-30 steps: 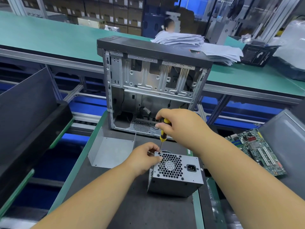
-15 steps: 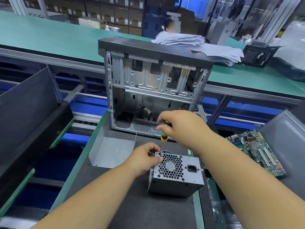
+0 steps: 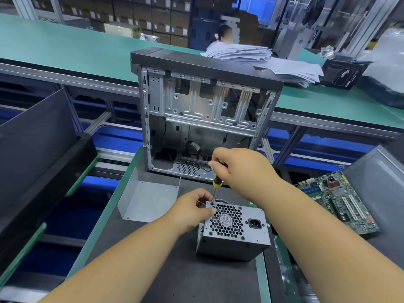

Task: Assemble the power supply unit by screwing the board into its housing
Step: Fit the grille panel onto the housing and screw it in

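Head view, item by item.

Writing: we find none we can read. The round sticker at the centre of the fan grille bears print too small to make out, and the white marks on the black box [image 3: 341, 73] on the far green bench [image 3: 65, 49] are blurred.

Containers: an open computer case [image 3: 205, 114] stands upright at the far end of our dark work mat [image 3: 175, 276], side panel off; we see bare metal bays above and loose cables and a perforated vent on its floor. A bent grey metal cover [image 3: 148, 200] lies open-side-up just in front of the case, to the left.

Task item: the power supply unit [image 3: 235, 231], a grey metal box, sits on the mat near us, its honeycomb fan grille and black power socket facing up.

Our left hand [image 3: 192, 212] rests at the unit's far-left corner, fingers curled, thumb and fingertips pinching at the corner edge; whether a screw is between them we cannot tell.

Our right hand [image 3: 242, 171] is clenched round the yellow-and-black handle of a screwdriver [image 3: 216, 182], held nearly upright, its tip touching that same corner, just beside the left fingertips.

Other: a green circuit board [image 3: 336, 202] lies to the right; a stack of papers [image 3: 262, 60] sits on the bench behind the case.
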Tool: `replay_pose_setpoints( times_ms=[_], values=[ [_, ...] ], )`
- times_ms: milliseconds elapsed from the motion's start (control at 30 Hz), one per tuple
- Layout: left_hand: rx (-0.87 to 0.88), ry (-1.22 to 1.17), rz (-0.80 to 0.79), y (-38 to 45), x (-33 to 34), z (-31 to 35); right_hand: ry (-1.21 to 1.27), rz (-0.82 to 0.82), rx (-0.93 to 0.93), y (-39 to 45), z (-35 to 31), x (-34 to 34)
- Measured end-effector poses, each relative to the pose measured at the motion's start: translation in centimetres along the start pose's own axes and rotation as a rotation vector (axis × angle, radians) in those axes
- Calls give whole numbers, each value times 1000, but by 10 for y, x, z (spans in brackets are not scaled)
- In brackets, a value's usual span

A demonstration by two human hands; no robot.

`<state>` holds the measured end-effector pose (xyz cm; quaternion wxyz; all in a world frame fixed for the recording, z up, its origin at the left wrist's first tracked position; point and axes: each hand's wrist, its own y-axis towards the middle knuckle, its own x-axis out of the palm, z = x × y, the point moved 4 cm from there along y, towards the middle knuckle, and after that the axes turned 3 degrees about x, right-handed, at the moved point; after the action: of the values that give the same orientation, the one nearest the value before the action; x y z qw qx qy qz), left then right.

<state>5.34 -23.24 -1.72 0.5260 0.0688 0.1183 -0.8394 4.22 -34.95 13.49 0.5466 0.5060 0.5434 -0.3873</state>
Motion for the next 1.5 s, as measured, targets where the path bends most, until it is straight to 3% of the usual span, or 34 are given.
replay_pose_setpoints(
  times_ms=[100,333,700,767,900,967,1067,1300,1500],
  values=[
    [1,8,7,1,0,0,-28,30,21,0,1,2],
    [10,19,17,2,0,-1,100,-102,8,-1,2,-2],
    [20,16,43,2,1,-9,-134,-12,194,7,12,1],
    [15,7,58,3,2,-10,-32,38,160,2,8,7],
    [26,-25,78,3,2,-10,595,-19,151,-4,3,21],
    [38,-33,101,3,3,-9,755,-6,151,-7,3,22],
    [28,-34,109,5,2,-7,744,63,140,-10,5,20],
    [-10,-65,119,10,0,-6,636,-92,33,-10,11,22],
    [-18,-67,119,11,0,-4,716,19,52,-8,17,26]
  ],
)
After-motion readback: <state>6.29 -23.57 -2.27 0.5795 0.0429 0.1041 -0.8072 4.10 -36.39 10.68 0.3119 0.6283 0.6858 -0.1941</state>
